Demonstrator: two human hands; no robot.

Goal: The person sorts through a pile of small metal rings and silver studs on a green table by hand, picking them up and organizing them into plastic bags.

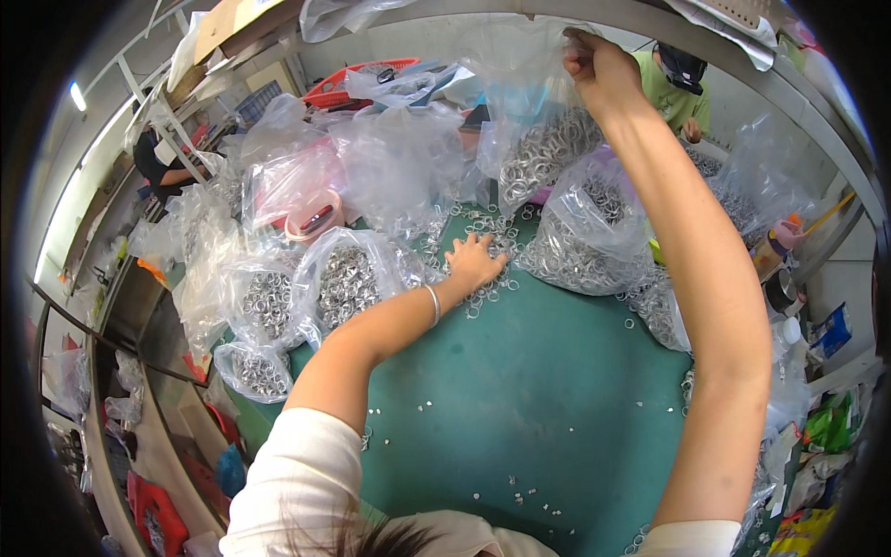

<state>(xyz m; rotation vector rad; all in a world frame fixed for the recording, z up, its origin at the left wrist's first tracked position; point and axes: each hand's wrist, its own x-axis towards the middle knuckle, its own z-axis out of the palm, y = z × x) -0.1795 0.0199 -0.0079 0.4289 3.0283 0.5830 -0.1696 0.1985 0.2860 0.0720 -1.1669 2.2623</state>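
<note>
The right hand (pixel 594 63), at one o'clock, pinches a ring bag (pixel 548 156); slipping could spill it. The left hand (pixel 475 264), fingers spread, palm hidden, might scatter loose rings (pixel 492 225) at twelve.

Green tabletop (pixel 492 399): loose silvery rings (pixel 485 226), ring-filled clear bags (pixel 571 249).

Under our left hand (pixel 475 265), loose round silver metal rings (pixel 487 225) are lying on the flat green tabletop (pixel 520 390). Left of that hand, an open, rounded clear plastic bag (pixel 304 283) is holding more rings; a round pink plastic container (pixel 300 223) is sitting behind it. From our right hand (pixel 599 72), we are hanging a tapered clear plastic bag (pixel 510 70); right of our left hand, a bulging clear plastic bag (pixel 568 260) is resting.
</note>
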